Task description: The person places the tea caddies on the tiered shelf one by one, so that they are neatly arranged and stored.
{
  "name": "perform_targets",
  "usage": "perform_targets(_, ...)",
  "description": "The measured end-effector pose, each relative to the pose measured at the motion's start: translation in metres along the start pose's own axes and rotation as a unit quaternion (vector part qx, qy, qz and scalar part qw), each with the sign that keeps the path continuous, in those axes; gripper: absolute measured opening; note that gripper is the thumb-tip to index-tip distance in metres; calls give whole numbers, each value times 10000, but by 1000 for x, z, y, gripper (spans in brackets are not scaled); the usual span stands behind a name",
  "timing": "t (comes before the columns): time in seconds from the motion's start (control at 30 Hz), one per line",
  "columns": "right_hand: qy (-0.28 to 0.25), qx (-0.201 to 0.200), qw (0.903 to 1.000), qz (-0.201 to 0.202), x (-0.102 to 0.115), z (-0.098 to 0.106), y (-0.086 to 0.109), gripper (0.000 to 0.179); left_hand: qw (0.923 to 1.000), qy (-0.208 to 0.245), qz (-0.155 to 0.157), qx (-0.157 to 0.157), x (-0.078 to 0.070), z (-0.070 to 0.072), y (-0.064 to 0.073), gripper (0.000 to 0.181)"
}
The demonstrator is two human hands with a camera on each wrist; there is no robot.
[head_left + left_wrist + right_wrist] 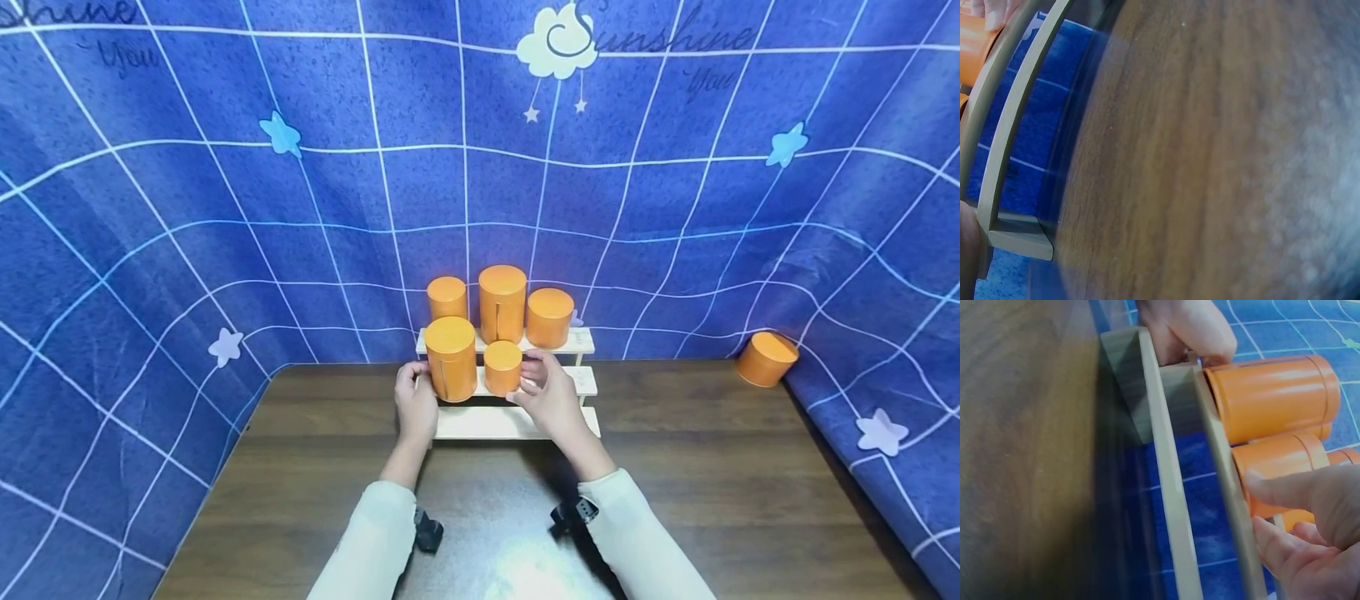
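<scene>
A stepped wooden stand [491,423] bears orange round canisters. On its middle step are a tall orange canister [452,362] and, to the right, a small orange canister [502,369]. My right hand [547,396] pinches the small canister; its thumb lies along the canister's lower side in the right wrist view. At the step's left end, beside the tall canister, my left hand [417,406] has its fingers curled round the end of the stand. The right wrist view shows this left hand [1194,328] close to the tall canister's base.
On the top step stand a narrow canister [447,298], a tall canister [501,304] and a wide canister [550,318]. Another canister [768,360] sits at the far right of the brown table [720,467]. A blue curtain [420,183] hangs behind and at both sides.
</scene>
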State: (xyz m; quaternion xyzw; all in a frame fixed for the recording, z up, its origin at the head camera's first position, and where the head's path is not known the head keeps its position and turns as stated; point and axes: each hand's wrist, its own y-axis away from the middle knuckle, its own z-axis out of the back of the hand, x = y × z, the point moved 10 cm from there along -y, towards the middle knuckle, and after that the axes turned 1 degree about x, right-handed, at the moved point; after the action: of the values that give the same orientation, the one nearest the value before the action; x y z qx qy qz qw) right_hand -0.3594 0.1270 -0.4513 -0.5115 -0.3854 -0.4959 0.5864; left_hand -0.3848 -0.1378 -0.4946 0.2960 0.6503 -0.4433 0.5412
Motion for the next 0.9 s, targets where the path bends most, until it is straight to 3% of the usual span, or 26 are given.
perform_targets(0.2, 231, 324, 9990, -209, 4, 3, 0, 84, 10000, 4, 20, 23, 2, 1, 0, 15)
perform_targets(0.6, 1016, 713, 9922, 114, 33, 33, 3, 60, 10000, 33, 17, 63, 0, 2, -1, 16)
perform_targets(0.73, 1069, 513, 9928, 155, 45, 52, 2, 47, 9999, 37, 63, 76, 2, 0, 0, 15)
perform_targets(0.9, 820, -150, 9962, 262, 55, 75, 0, 38, 9999, 78, 53, 45, 3, 1, -3, 14)
